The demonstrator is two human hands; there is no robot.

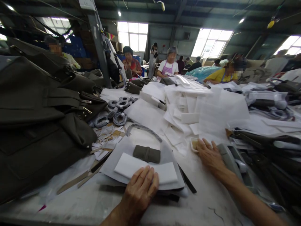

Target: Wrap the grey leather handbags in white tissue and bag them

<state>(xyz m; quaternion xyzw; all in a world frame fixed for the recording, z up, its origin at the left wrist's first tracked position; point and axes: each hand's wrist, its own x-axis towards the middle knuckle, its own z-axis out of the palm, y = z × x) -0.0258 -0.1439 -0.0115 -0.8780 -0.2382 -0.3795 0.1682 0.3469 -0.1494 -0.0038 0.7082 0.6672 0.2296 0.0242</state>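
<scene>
My left hand (142,185) lies with flat fingers across a folded white sheet (124,166), pressing it down; the thumb is hidden. Under that sheet is a larger pale sheet (109,166), spread over a flat dark item that shows only at its edges. Just above my fingertips sits a small dark olive wallet-like piece with a strap (147,153). A wrapped handle (145,127) arches behind it. My right hand (210,155) is stretched out to the right, fingers apart, its fingertips at a small white dish (194,145) with a yellowish pad inside.
Dark bags (35,125) are heaped at the left. Wrapped coils (119,118) and paper scraps lie beyond them. White sheets (181,110) pile up ahead. A grey tray (231,157) stands beside my right wrist, with more dark straps (270,157) rightward. Several people work farther back.
</scene>
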